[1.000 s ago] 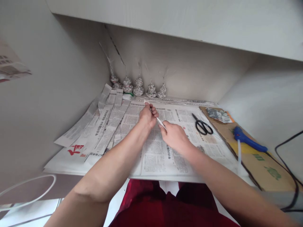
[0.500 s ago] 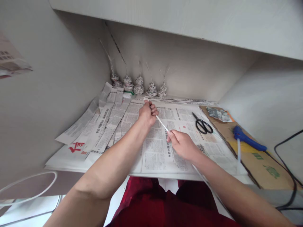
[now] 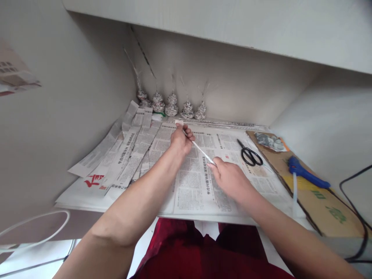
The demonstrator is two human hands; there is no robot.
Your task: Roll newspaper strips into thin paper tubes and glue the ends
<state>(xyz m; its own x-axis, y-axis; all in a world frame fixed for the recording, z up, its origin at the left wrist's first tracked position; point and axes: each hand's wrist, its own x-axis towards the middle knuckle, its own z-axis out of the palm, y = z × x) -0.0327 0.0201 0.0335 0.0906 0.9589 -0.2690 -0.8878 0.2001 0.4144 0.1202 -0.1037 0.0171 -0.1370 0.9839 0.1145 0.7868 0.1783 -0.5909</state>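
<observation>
A thin white rolled paper tube runs slantwise between my two hands. My left hand is closed around its far end, where a small flap of flat paper pokes out above the fingers. Nearer to me, my right hand pinches the tube between thumb and fingers. Both hands are just above the newspaper sheets spread on the table. Loose newspaper strips lie overlapping to the left of my left hand. Black-handled scissors rest on the paper to the right.
Several small woven paper gourd shapes stand along the back wall, with long thin rolled sticks lying before them. A blue glue gun sits on cardboard at right, near a plastic bag. A shelf overhangs the table.
My right hand has slid slightly right along the tube, so more of it shows between the hands. The long tail below my right forearm no longer shows. My left hand stays in place.
</observation>
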